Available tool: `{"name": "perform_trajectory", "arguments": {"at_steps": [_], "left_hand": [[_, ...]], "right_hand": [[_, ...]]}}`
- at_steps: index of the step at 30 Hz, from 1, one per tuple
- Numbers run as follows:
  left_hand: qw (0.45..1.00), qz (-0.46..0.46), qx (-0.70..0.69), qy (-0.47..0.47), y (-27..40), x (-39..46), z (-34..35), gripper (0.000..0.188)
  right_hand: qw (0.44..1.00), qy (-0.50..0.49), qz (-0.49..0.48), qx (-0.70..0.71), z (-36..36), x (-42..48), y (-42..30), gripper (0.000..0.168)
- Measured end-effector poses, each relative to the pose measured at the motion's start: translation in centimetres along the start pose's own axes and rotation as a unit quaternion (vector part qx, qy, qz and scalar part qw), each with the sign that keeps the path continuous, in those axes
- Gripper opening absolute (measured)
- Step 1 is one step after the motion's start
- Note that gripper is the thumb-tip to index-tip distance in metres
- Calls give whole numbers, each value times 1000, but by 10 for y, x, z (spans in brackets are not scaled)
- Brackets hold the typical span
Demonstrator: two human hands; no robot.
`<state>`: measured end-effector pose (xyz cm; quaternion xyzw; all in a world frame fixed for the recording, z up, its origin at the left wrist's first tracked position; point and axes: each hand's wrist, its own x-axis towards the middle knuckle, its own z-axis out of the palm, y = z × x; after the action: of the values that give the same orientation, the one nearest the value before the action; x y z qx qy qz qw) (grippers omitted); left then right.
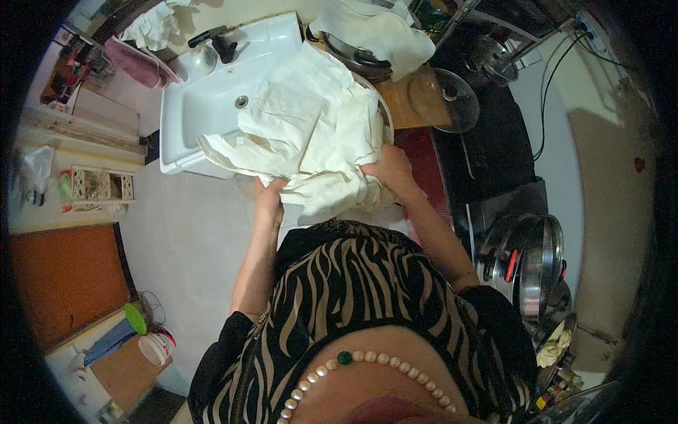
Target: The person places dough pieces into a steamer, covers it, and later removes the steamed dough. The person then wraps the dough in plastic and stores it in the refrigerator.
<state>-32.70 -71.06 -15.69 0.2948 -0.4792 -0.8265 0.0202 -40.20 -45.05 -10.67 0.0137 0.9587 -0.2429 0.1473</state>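
Observation:
A large creased white cloth (312,116) hangs across the right part of a white sink (204,116) and past its front edge. My left hand (270,197) grips the cloth's near edge, thumb on top and the other fingers mostly hidden. On the right side, my right hand (392,167) holds a gathered part of it. A curved rim (387,108) shows beside the cloth's right edge; what it belongs to is covered. The sink's drain (241,102) lies to the left of the cloth, and a black faucet (225,49) stands behind.
A lidded pan (357,58) partly under another white cloth (378,34) stands at the back. A glass lid (444,100) overlaps the wooden board (400,98) and black stove (498,138). Steel pots (535,270) are at right. A white bucket (157,347) sits lower left.

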Motion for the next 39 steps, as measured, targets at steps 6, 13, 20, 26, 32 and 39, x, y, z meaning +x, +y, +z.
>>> {"name": "perform_trajectory", "arguments": {"at_steps": [6,13,20,26,32,39], "left_hand": [[996,-79,-30,15,-14,27,-15,67],[997,14,-57,-42,-37,41,-36,72],[992,-100,-68,42,-44,50,-21,57],[995,-55,-86,0,-47,54,-6,62],[987,-134,-84,9,-43,48,1,49],[978,-133,-143,-70,-45,45,-1,66]], "right_hand": [[940,163,-220,-201,11,-13,-39,34],[989,83,-90,-76,31,18,-11,31],[982,44,-182,-16,31,55,-19,40],[944,-85,-185,260,21,80,-44,69],[963,-21,-264,-50,49,77,-50,83],[924,7,-351,153,-63,71,-117,51]]}}
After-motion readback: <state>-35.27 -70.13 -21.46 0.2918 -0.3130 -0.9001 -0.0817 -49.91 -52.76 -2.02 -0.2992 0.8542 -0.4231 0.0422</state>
